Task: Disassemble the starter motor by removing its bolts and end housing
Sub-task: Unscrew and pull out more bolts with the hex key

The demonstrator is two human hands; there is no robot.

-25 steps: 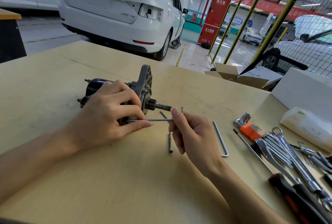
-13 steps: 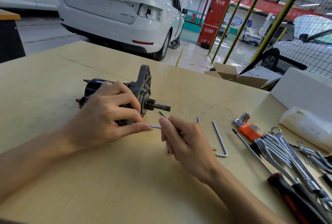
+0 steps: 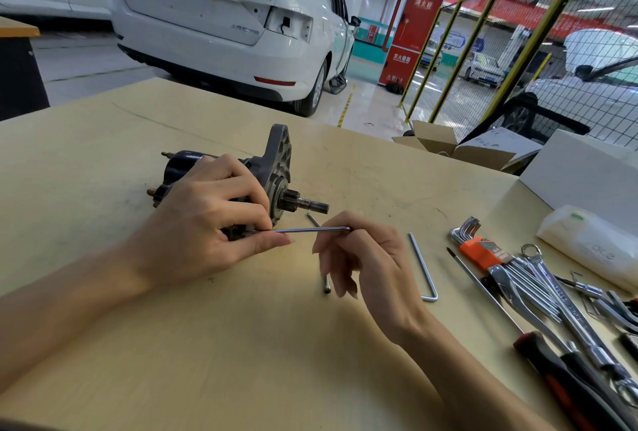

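Right hand point(image 3: 366, 258) swung back up, pinching hex key point(image 3: 310, 230) at bend; long axis horizontal, tip in starter motor point(image 3: 272, 175) bolt leftward. Left hand point(image 3: 203, 220) grips motor.

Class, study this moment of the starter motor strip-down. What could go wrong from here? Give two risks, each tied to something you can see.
1. The thin hex key is held only at the fingertips of the right hand; it could slip out of the bolt and round it.
2. The dark starter motor lies on its side on the wooden table, steadied only by the left hand; it could roll.
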